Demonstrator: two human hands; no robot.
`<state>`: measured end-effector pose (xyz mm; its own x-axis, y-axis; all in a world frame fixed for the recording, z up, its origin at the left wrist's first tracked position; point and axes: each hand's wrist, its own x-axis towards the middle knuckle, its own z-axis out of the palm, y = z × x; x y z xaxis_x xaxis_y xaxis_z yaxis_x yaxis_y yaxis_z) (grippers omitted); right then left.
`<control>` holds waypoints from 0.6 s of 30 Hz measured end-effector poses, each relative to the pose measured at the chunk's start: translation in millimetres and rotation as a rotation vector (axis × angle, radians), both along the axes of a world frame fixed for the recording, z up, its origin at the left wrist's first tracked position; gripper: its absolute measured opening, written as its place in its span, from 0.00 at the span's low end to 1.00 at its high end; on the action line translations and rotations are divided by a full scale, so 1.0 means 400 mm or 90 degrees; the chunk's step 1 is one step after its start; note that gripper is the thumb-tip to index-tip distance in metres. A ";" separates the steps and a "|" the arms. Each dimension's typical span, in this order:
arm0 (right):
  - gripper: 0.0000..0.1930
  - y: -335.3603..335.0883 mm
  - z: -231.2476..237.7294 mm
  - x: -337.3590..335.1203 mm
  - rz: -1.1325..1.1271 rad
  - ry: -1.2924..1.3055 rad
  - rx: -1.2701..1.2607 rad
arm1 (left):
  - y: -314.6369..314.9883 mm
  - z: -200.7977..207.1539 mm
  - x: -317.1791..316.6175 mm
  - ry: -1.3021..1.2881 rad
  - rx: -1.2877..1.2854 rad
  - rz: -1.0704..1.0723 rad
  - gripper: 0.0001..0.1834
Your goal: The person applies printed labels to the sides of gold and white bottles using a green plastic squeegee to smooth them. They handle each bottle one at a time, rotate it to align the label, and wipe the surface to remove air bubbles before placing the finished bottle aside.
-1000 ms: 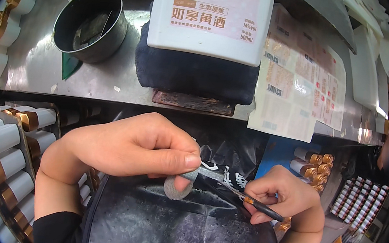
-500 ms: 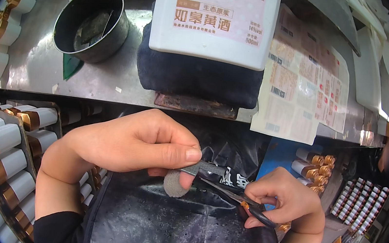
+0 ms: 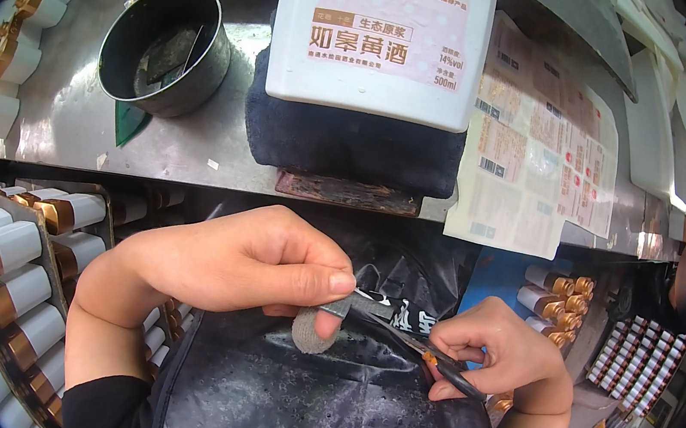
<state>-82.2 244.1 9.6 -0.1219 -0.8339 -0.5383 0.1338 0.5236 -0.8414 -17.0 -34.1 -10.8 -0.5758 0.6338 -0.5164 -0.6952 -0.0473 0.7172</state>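
My left hand (image 3: 263, 260) is closed, pinching a grey woven-looking strip (image 3: 310, 333) between thumb and fingers. One rounded end of the strip hangs below the thumb, beside a fingertip; the other end reaches right. In my closed right hand (image 3: 507, 352) is a pair of scissors (image 3: 450, 372) with dark handles and an orange spot near the pivot. Their blades point left and lie at the strip, close to my left thumb. Whether the blades are cutting into it I cannot tell. Both hands are over a black, shiny apron (image 3: 332, 425).
A white bottle (image 3: 368, 92) lies on a folded dark cloth (image 3: 351, 150) above a worn wooden block (image 3: 350, 193). On the metal bench stand a metal pot (image 3: 222, 68) and printed label sheets (image 3: 517, 207). Crated white bottles (image 3: 14, 244) with gold caps line the left; more are at right.
The scissor blades have shifted slightly left along the strip, nearer my left thumb. The bench and its things sit slightly lower in the picture.
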 end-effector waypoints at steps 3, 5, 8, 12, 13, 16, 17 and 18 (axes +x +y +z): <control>0.24 0.000 0.000 -0.001 0.001 -0.004 -0.003 | -0.001 -0.001 0.000 -0.008 0.004 -0.001 0.19; 0.24 -0.001 0.000 -0.001 -0.003 -0.014 -0.004 | -0.002 -0.002 0.000 0.006 -0.006 -0.007 0.19; 0.23 0.002 -0.006 0.001 -0.001 -0.023 0.004 | -0.005 -0.005 -0.003 -0.011 0.000 -0.012 0.19; 0.22 -0.005 -0.001 0.000 -0.011 -0.021 0.008 | -0.004 -0.002 -0.006 -0.064 0.032 0.008 0.19; 0.21 -0.005 0.000 0.005 -0.026 -0.022 0.016 | -0.003 -0.003 -0.007 -0.067 0.034 0.011 0.19; 0.20 -0.018 0.014 0.005 -0.028 0.036 0.012 | -0.002 -0.006 -0.005 -0.080 0.041 0.025 0.19; 0.20 -0.022 0.018 0.003 -0.022 0.066 0.006 | -0.001 -0.009 -0.004 -0.086 0.045 0.031 0.20; 0.20 -0.022 0.017 0.003 -0.026 0.061 0.005 | -0.002 -0.011 -0.004 -0.092 0.050 0.035 0.20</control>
